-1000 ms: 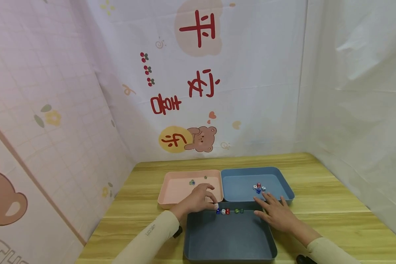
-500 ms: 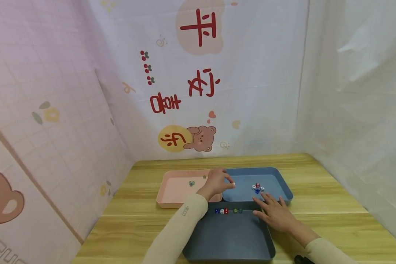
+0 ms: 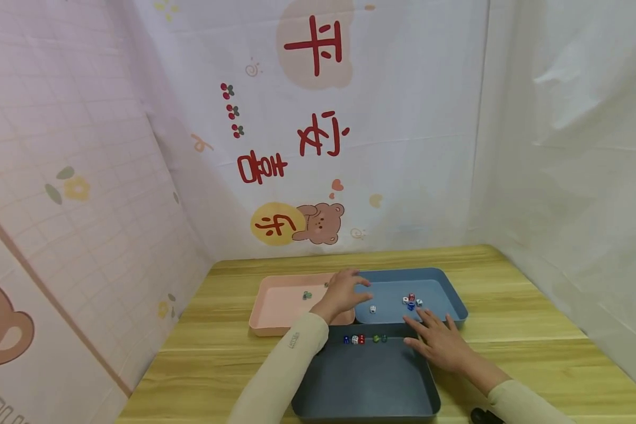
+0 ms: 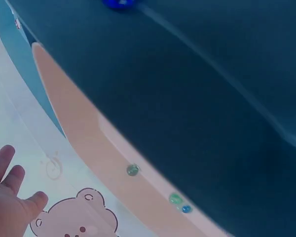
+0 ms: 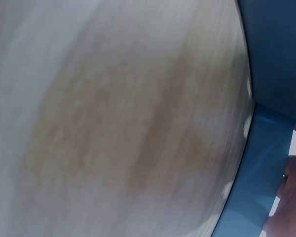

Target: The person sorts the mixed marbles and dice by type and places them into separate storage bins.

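My left hand (image 3: 343, 294) hovers where the pink tray (image 3: 278, 303) meets the blue tray (image 3: 392, 291). Its fingers are spread apart and hold nothing; the left wrist view also has these fingers (image 4: 14, 178) at lower left. A white die (image 3: 373, 309) lies in the blue tray just below the fingertips. Farther right in that tray is a cluster of red, white and blue dice (image 3: 411, 301). My right hand (image 3: 439, 347) lies with fingers extended over the corner where the blue tray and dark tray (image 3: 368, 383) meet, holding nothing.
Along the dark tray's far side sit a blue die (image 3: 347, 340), a white die (image 3: 354, 340), a red die (image 3: 361, 339) and green marbles (image 3: 380, 338). Several glass marbles (image 3: 307, 295) lie in the pink tray. A printed cloth (image 3: 403, 147) hangs behind the wooden table (image 3: 519, 318).
My left hand carried a white die from the dark tray over to the blue tray and let it go; its fingers have spread. The right hand has stayed in place.
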Motion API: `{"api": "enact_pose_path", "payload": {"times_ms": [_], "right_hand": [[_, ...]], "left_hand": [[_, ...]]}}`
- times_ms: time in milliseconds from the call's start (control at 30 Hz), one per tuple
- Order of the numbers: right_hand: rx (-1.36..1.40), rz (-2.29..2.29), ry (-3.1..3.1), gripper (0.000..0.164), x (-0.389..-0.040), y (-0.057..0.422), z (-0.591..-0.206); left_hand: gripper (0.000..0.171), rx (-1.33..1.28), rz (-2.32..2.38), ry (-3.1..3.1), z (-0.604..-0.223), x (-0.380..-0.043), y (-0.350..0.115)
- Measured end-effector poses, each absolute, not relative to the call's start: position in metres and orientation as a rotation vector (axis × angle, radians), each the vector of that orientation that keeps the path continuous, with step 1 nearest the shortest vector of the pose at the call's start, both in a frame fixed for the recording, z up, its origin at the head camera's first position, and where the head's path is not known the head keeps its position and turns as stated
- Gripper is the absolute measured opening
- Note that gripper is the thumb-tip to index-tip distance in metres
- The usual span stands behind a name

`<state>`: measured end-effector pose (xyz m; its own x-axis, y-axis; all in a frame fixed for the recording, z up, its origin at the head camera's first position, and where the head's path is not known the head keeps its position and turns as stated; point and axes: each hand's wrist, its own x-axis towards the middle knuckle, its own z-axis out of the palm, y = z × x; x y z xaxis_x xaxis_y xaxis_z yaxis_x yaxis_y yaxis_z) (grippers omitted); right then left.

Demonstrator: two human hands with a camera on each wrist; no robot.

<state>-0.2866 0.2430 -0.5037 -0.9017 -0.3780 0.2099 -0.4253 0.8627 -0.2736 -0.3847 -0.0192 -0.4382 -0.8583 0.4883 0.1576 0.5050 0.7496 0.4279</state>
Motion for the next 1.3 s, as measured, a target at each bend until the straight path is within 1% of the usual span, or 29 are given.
{"api": "enact_pose_path", "payload": {"times_ms": [100, 267, 433, 567, 867, 1033, 1233, 1300], "right_hand": [[0.632, 0.482, -2.883, 0.062, -0.287, 0.244, -0.504], [0.639, 0.49, -2.869, 0.061, -0.288, 0.245, -0.505], [0.645, 0.503, -2.87, 0.061, -0.289, 0.245, -0.506], [0.639, 0.482, -2.875, 0.062, -0.289, 0.246, -0.508], [0.642, 0.487, -2.841, 0.06, -0.286, 0.246, -0.51], [0.625, 0.486, -2.861, 0.061, -0.285, 0.245, -0.507], [0.634, 0.5, -2.864, 0.061, -0.285, 0.244, -0.506], [0.635, 0.507, -2.859, 0.061, -0.286, 0.244, -0.506]], "left_hand": [[0.026, -0.895, -0.69, -2.902, -0.438, -0.381, -0.03], [0.025, -1.017, -0.618, -2.895, -0.441, -0.37, -0.051], [0.019, -1.053, -0.582, -2.945, -0.45, -0.357, -0.071], [0.019, -1.086, -0.522, -2.978, -0.458, -0.349, -0.082], [0.019, -1.258, -0.168, -2.899, -0.467, -0.349, -0.082], [0.021, -1.307, 0.033, -2.825, -0.472, -0.348, -0.081], [0.011, -1.324, 0.094, -2.748, -0.476, -0.347, -0.08], [0.011, -1.313, 0.083, -2.747, -0.477, -0.348, -0.08]]}}
